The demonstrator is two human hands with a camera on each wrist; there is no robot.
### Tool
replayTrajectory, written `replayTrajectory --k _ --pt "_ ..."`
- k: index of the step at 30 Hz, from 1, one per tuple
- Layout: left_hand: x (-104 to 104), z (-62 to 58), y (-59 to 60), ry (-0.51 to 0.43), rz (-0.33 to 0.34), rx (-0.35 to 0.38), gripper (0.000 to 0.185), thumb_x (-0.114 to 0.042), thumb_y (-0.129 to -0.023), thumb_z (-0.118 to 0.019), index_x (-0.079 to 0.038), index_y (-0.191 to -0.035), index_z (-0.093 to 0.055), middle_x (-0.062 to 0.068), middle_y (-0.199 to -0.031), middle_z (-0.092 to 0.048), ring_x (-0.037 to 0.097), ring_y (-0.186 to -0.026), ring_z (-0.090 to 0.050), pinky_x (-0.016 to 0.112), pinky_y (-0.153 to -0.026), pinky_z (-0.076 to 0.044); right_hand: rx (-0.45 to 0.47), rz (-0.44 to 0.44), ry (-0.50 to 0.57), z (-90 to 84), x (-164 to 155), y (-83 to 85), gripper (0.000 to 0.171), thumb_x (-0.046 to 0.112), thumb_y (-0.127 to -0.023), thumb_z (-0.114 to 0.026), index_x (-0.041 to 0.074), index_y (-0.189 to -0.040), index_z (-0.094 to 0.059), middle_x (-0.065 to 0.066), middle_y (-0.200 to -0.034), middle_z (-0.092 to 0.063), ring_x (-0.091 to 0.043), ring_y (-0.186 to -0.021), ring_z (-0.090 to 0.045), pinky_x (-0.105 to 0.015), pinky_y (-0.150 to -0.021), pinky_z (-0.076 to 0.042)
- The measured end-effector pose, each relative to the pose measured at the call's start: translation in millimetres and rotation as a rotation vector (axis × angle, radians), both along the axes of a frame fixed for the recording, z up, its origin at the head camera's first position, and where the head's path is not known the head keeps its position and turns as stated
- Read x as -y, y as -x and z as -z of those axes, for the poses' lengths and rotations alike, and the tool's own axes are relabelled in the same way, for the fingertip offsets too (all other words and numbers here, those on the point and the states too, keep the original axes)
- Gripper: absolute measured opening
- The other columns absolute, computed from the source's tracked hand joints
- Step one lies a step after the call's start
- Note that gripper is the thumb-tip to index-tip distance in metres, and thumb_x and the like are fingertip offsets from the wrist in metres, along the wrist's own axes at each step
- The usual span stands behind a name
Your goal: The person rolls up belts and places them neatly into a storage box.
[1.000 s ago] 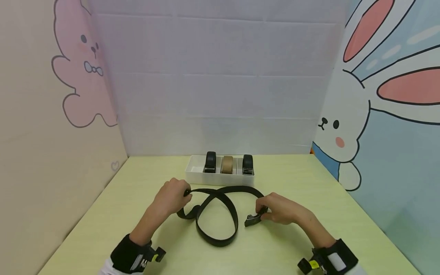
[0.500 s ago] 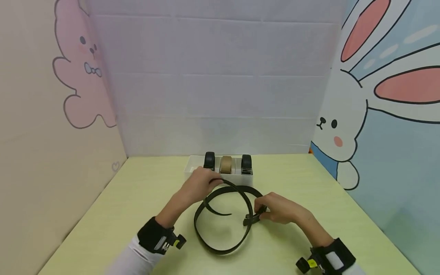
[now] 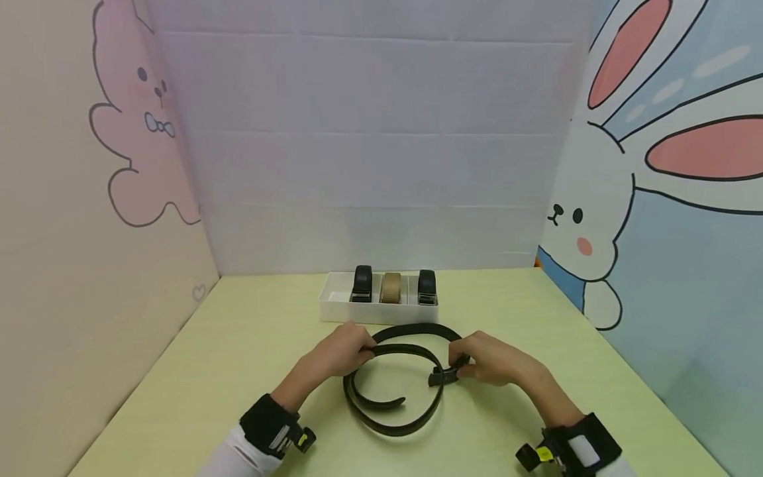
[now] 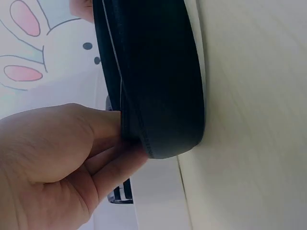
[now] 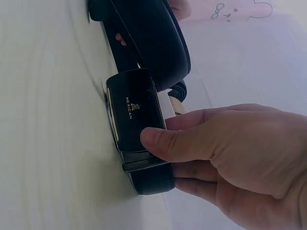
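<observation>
Left hand (image 4: 53, 163) runs off the left wrist picture's lower corner, fingertips tucked behind the black belt (image 4: 153, 76), whose coil is cut at the top edge. Right hand (image 5: 230, 163) covers the buckle (image 5: 136, 129) base; the gold lettering there is too small to read surely.
</observation>
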State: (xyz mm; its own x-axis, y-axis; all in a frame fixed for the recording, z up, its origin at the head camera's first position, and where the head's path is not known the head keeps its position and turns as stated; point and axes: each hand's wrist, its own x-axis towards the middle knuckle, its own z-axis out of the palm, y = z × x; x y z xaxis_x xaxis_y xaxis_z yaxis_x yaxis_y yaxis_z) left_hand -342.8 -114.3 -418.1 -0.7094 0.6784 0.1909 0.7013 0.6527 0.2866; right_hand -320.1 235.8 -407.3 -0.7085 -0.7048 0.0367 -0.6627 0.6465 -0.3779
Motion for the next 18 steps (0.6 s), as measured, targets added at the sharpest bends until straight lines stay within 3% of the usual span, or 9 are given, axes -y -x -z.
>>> replayTrajectory --k 5,9,11,14,16,18 --pt "4 -6.7 -5.1 0.044 -0.094 -0.003 0.028 0.006 -0.098 -0.079 -0.004 -0.072 -0.075 -0.003 -0.065 -0.059 0.007 -0.058 -0.043 0.022 -0.055 -0.036 -0.067 0.016 -0.012 0.0 -10 4.6 0.016 0.002 -0.098 -0.084 0.014 -0.109 -0.081 0.001 -0.106 -0.083 -0.018 -0.096 -0.077 -0.036 -0.085 -0.064" --pt "4 -4.3 -7.2 0.080 -0.129 -0.017 0.021 0.005 -0.098 -0.081 -0.005 -0.079 -0.079 0.001 -0.073 -0.069 0.010 -0.064 -0.050 0.024 -0.058 -0.041 -0.107 0.073 -0.019 2.7 -18 7.8 0.019 -0.001 -0.099 -0.082 0.012 -0.112 -0.082 -0.001 -0.109 -0.083 -0.023 -0.101 -0.079 -0.040 -0.088 -0.065" --pt "6 -1.1 -9.3 0.086 -0.101 -0.031 0.008 0.002 -0.098 -0.083 -0.005 -0.094 -0.085 0.004 -0.089 -0.080 0.012 -0.074 -0.065 0.026 -0.064 -0.052 -0.108 0.090 -0.016 4.1 -21 9.1 0.019 -0.002 -0.099 -0.082 0.012 -0.112 -0.082 -0.001 -0.110 -0.084 -0.023 -0.102 -0.080 -0.041 -0.089 -0.066" --pt "10 1.5 -14.7 0.050 -0.004 -0.033 0.015 -0.006 -0.101 -0.084 -0.007 -0.116 -0.086 0.007 -0.115 -0.085 0.019 -0.100 -0.079 0.032 -0.085 -0.064 -0.110 0.088 -0.013 5.1 -23 10.4 0.020 -0.002 -0.099 -0.082 0.013 -0.112 -0.081 -0.001 -0.110 -0.084 -0.023 -0.102 -0.080 -0.041 -0.088 -0.065" --pt "13 -0.4 -19.5 0.021 0.083 0.010 0.019 -0.012 -0.103 -0.084 -0.009 -0.122 -0.085 0.004 -0.123 -0.085 0.021 -0.114 -0.080 0.036 -0.097 -0.065 -0.112 0.084 -0.010 5.8 -24 11.0 0.020 -0.002 -0.099 -0.082 0.014 -0.112 -0.081 0.000 -0.110 -0.084 -0.023 -0.102 -0.080 -0.040 -0.088 -0.065" --pt "16 -4.8 -24.5 0.010 0.163 0.098 0.019 -0.019 -0.104 -0.083 -0.012 -0.121 -0.086 -0.001 -0.123 -0.085 0.015 -0.118 -0.080 0.036 -0.103 -0.064 -0.112 0.091 -0.006 5.6 -24 10.9 0.020 -0.002 -0.099 -0.082 0.014 -0.112 -0.082 0.000 -0.110 -0.084 -0.023 -0.102 -0.080 -0.040 -0.089 -0.065"
